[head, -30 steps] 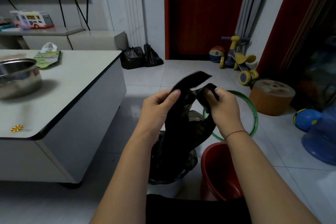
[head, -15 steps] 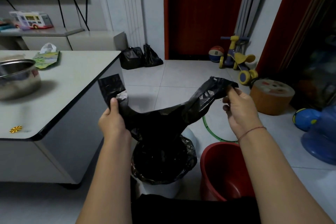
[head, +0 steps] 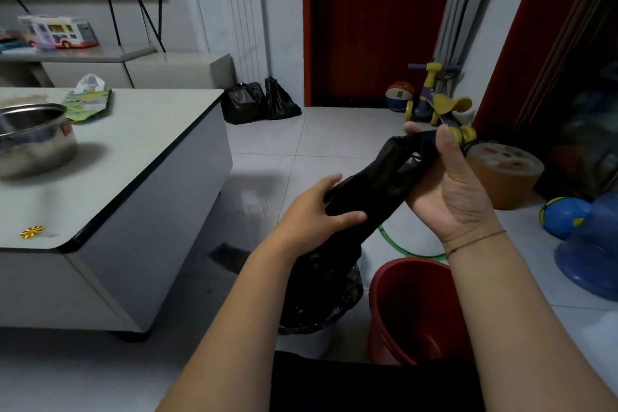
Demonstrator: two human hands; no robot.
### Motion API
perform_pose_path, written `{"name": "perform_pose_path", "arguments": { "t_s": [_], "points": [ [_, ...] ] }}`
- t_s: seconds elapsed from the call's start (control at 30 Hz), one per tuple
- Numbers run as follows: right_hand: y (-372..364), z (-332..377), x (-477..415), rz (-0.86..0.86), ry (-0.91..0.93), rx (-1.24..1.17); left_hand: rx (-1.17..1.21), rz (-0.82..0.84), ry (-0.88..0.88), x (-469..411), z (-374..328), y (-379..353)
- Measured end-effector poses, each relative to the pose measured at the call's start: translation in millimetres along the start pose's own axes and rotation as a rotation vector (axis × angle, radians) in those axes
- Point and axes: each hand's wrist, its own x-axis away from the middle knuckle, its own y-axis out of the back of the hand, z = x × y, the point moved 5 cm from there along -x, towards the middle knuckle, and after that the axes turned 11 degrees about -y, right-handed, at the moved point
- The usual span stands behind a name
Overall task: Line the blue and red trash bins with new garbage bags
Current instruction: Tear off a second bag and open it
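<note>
You hold the black garbage bag [head: 384, 177] in the air above and just beyond the red bin [head: 379, 278]. The bag is gathered into 1 long, crumpled rope of thin, glossy plastic, with a pale glint on a fold near its upper end. It slants from high above the red bin's far right side down toward its left.

Your right hand [head: 451, 191] is up above the red bin, palm turned toward you. Its thumb presses the bag's upper end against the fingers [head: 413, 127] behind it, so that end is pinched. Your left hand [head: 314, 214] is lower, above and to the left of the red bin, and its fingers [head: 329, 181] and thumb curl round the middle of the rope.

Below your left hand the bag's tail hangs down onto the lined bin [head: 347, 298], which stands just left of the red bin with shiny black plastic folded over its rim. You cannot tell that bin's colour. The red bin shows bare red walls inside.

A green hoop [head: 401, 249] lies on the floor just beyond the red bin. The white counter [head: 133, 150] stands well to the red bin's left and carries a steel pot [head: 33, 140].
</note>
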Motion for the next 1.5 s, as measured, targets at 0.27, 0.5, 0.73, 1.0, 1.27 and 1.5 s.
{"name": "perform_pose_path", "arguments": {
  "t_s": [0.27,0.5,0.73,1.0,1.27,1.5],
  "points": [
    [36,13,-9,-0.477,0.116,0.179,0.389,-0.270,0.223,5,9,2],
    [28,28,45,-1.030,0.647,0.836,0.984,-0.459,0.387,1,5,-8],
    [45,-27,30,-0.535,-0.368,0.458,1.077,-0.316,0.229,-14,-15,-34],
    [110,27,37,-0.635,-0.241,0.381,1.122,-0.086,0.380,-41,-54,-94],
    [187,60,101,-0.800,-0.247,0.457,1.185,-0.049,0.659,-50,-50,-170],
    [185,66,114,-0.792,-0.284,0.810,0.949,0.026,0.646,-38,-23,-212]
  ]
}}
